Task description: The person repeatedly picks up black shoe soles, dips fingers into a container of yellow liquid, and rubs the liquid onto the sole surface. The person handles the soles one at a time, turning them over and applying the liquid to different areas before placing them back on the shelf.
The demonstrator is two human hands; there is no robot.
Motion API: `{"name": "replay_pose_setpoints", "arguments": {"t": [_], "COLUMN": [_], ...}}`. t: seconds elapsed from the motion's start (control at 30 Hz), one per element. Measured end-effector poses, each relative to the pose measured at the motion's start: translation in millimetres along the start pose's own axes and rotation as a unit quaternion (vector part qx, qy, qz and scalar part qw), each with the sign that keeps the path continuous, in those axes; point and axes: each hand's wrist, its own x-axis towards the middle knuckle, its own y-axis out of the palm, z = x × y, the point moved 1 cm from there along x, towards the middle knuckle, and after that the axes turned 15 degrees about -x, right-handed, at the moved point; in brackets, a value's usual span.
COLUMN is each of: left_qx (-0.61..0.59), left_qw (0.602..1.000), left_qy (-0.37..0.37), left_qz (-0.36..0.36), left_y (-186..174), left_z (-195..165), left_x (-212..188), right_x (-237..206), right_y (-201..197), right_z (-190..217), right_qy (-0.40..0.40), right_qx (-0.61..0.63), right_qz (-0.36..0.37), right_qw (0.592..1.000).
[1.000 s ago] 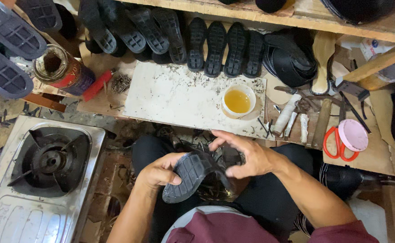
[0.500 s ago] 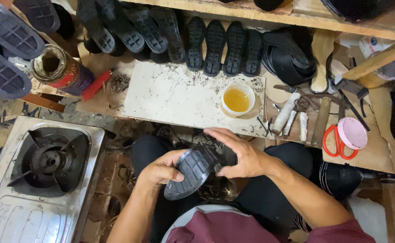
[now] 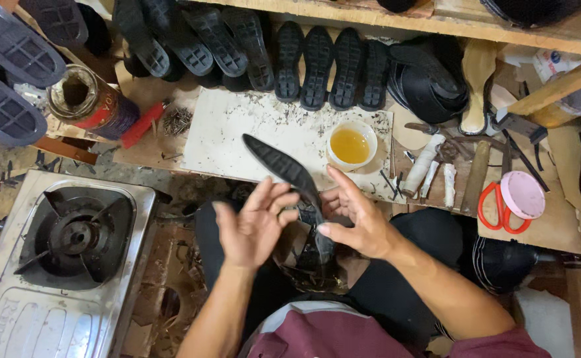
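The black shoe sole point(image 3: 284, 169) stands on its edge above the person's lap, its toe end pointing up and to the left over the white work board point(image 3: 237, 132); its lower end goes down between the two hands. The left hand point(image 3: 254, 225) is raised just left of the sole, palm turned toward it, the fingers spread and a little bent; its fingertips come close to the sole's side, but I cannot tell if they really touch it. The right hand point(image 3: 357, 222) is on the other side of the sole, palm facing inward, the fingers stretched upward and the thumb pointing to the sole's lower part; it seems to press against the sole, though the contact is partly hidden. Both forearms come up from the bottom edge and bend inward toward the sole. Just right of the sole's upper end stands a small cup of yellow liquid point(image 3: 350, 144); well to the left of the sole lies a gas stove point(image 3: 72, 232).
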Motion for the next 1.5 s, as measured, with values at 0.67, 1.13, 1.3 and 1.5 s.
{"name": "replay_pose_setpoints", "arguments": {"t": [0.67,1.13,1.3,1.5], "left_qx": [-0.163,-0.179,-0.173,-0.136], "left_qw": [0.964,0.981,0.981,0.983], "left_qy": [0.119,0.009,-0.062,-0.081], "left_qz": [-0.172,-0.073,-0.055,-0.093], "left_y": [-22,31,38,30], "left_z": [22,35,38,34], "left_x": [1,0,-2,-11], "right_x": [56,29,17,12], "right_y": [-42,-67,-14,12], "right_z": [9,-34,-11,3], "right_qy": [-0.051,-0.071,-0.168,-0.269], "right_qx": [-0.576,-0.448,-0.327,-0.456], "right_qz": [-0.158,-0.11,-0.079,-0.072], "right_qw": [0.801,0.884,0.927,0.845]}}
